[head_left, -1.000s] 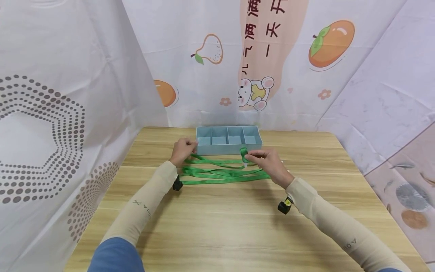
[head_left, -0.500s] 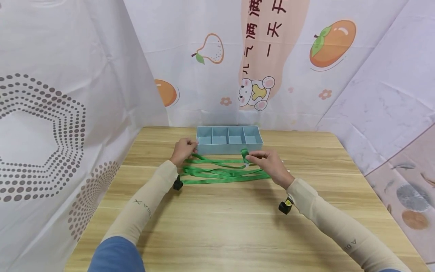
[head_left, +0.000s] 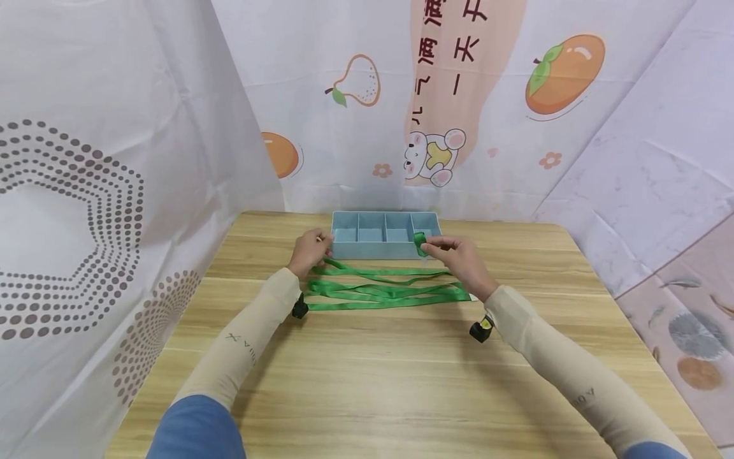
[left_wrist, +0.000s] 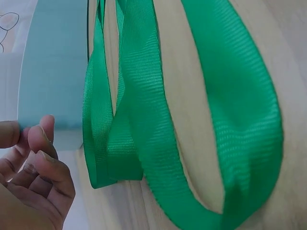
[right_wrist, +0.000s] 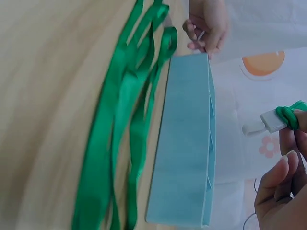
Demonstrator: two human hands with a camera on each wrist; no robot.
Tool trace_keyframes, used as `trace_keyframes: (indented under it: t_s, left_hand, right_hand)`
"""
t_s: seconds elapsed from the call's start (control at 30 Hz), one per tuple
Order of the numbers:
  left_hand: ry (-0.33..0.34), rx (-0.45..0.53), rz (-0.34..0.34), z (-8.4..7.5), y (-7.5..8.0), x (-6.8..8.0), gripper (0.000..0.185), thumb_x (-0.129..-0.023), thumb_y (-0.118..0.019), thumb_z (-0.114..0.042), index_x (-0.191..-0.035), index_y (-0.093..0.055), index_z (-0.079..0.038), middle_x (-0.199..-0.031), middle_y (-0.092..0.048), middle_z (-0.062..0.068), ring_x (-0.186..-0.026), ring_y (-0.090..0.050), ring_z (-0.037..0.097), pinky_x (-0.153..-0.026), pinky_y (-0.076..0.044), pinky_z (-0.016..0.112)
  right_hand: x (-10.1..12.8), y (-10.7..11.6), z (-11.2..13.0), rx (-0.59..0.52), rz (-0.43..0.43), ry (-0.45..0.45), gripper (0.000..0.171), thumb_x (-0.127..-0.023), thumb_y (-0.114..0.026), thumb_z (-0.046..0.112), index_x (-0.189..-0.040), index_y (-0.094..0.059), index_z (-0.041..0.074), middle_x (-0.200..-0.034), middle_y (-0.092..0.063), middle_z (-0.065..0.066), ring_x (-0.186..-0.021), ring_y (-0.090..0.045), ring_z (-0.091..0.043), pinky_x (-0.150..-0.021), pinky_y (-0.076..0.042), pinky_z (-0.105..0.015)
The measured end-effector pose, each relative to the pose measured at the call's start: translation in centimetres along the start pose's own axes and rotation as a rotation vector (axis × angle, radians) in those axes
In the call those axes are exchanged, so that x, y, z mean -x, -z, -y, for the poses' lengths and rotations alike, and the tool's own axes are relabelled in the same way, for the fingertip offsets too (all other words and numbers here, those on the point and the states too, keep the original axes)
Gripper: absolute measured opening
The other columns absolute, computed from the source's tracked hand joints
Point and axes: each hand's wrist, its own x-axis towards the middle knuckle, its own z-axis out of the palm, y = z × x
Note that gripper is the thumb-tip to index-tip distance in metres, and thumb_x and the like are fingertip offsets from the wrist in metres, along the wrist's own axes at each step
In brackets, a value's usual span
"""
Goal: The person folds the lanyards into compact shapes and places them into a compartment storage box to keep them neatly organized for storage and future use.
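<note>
My left hand (head_left: 309, 250) pinches the near left corner of a light blue divided storage box (head_left: 373, 251); in the left wrist view the thumb and forefinger meet at its rim. My right hand (head_left: 463, 261) holds a small folded green lanyard (head_left: 420, 243) up in front of the box's right end, between thumb and fingertips. A white plastic clip (right_wrist: 273, 120) sticks out of that bundle in the right wrist view. Several long green lanyards (head_left: 390, 293) lie stretched across the table in front of the box, looped at their left ends below my left hand.
The box has several compartments in a row and stands at the back of the wooden table (head_left: 367, 376), close to the printed curtain (head_left: 493, 172). Dotted cloth (head_left: 189, 159) hangs along the left side. Black wrist cameras (head_left: 480, 330) hang under both forearms.
My right hand has lifted the folded lanyard up and slightly right, from below the box's front edge to in front of its right compartment. The left hand stays at the box corner.
</note>
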Motion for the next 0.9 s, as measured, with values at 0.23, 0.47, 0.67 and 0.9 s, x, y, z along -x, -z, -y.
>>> trace_keyframes:
  t_s: [0.23,0.47,0.67,0.9]
  left_hand:
    - [0.000,-0.011,0.000,0.2,0.0,-0.5,0.028,-0.108,-0.058,-0.029,-0.097,-0.066,-0.004,-0.085,-0.071,0.014,-0.061,-0.062,0.022,-0.058,-0.054,0.036]
    - [-0.002,0.007,-0.015,0.2,0.1,-0.5,0.027,-0.108,-0.058,-0.029,-0.098,-0.064,-0.004,-0.083,-0.071,0.015,-0.058,-0.058,0.023,-0.057,-0.052,0.038]
    - [-0.010,0.055,-0.007,0.3,0.2,-0.4,0.027,-0.108,-0.057,-0.028,-0.100,-0.065,-0.004,-0.084,-0.070,0.016,-0.062,-0.062,0.023,-0.055,-0.049,0.035]
    - [-0.010,0.075,0.009,0.5,0.2,-0.6,0.024,-0.108,-0.058,-0.026,-0.102,-0.066,-0.004,-0.085,-0.070,0.015,-0.069,-0.066,0.023,-0.056,-0.052,0.034]
  right_hand:
    - [-2.5,0.8,0.3,0.097,-0.100,0.028,0.041,-0.095,-0.076,0.043,-0.120,-0.077,0.010,-0.113,-0.069,-0.006,-0.091,-0.053,-0.020,-0.074,-0.045,-0.030]
    - [-4.9,1.4,0.1,0.155,-0.165,0.077,0.033,-0.095,-0.077,0.037,-0.113,-0.080,0.010,-0.112,-0.074,-0.008,-0.088,-0.059,-0.021,-0.072,-0.048,-0.030]
    - [-6.7,1.7,-0.8,0.175,-0.194,0.062,0.029,-0.096,-0.076,0.031,-0.113,-0.080,0.007,-0.115,-0.074,-0.011,-0.090,-0.058,-0.020,-0.074,-0.047,-0.032]
    - [-8.6,1.5,-2.1,0.231,-0.245,0.016,0.027,-0.096,-0.077,0.028,-0.111,-0.080,0.005,-0.107,-0.076,-0.011,-0.091,-0.065,-0.025,-0.071,-0.049,-0.031]
